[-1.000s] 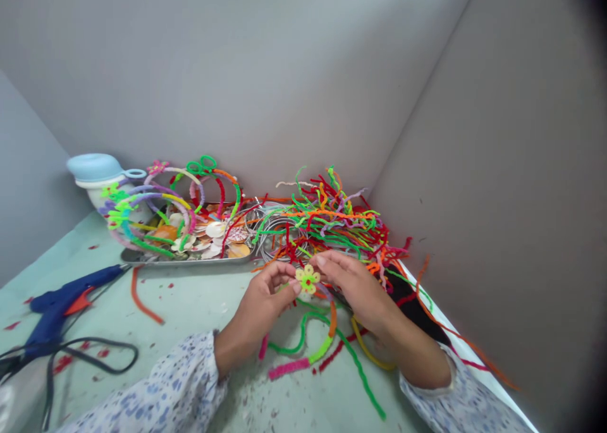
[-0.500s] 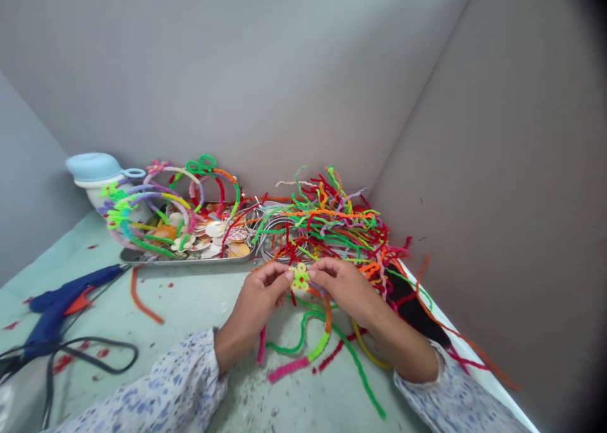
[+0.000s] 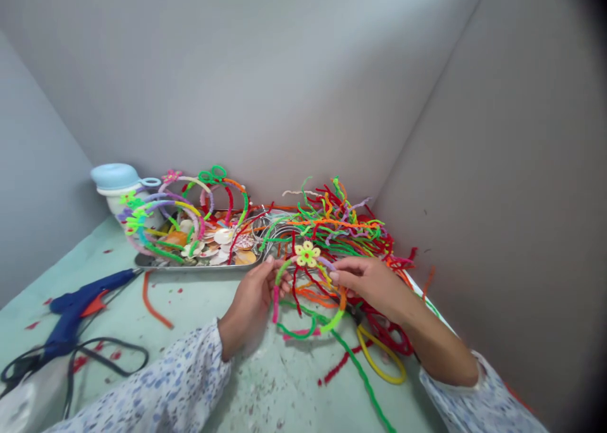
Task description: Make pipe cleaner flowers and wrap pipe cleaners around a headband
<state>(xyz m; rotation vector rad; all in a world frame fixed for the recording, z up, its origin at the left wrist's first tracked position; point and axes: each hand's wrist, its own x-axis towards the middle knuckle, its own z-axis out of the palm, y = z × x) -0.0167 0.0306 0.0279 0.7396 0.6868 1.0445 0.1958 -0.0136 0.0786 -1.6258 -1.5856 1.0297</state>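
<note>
Between my hands is a headband (image 3: 339,319) wrapped in colored pipe cleaner, with green, pink, orange and purple sections. A yellow-green flower (image 3: 307,254) with a red center sits at its top. My left hand (image 3: 256,300) is closed around the green left side of the band. My right hand (image 3: 367,281) pinches the purple right side, just beside the flower. Loose green pipe cleaner (image 3: 363,370) lies under and below the band. Scissors with a yellow handle (image 3: 382,360) lie below my right hand.
A blue glue gun (image 3: 78,310) with a black cord lies at left. Behind stands a metal tray (image 3: 199,268) of shells, with finished headbands (image 3: 190,202) on it and a lidded white bottle (image 3: 126,199) beside it. A pile of pipe cleaners (image 3: 341,224) covers the back right.
The headband has been turned up so its ring and flower face me. My hands have moved from the flower down to the band's two sides. The scissors' yellow handle shows more fully.
</note>
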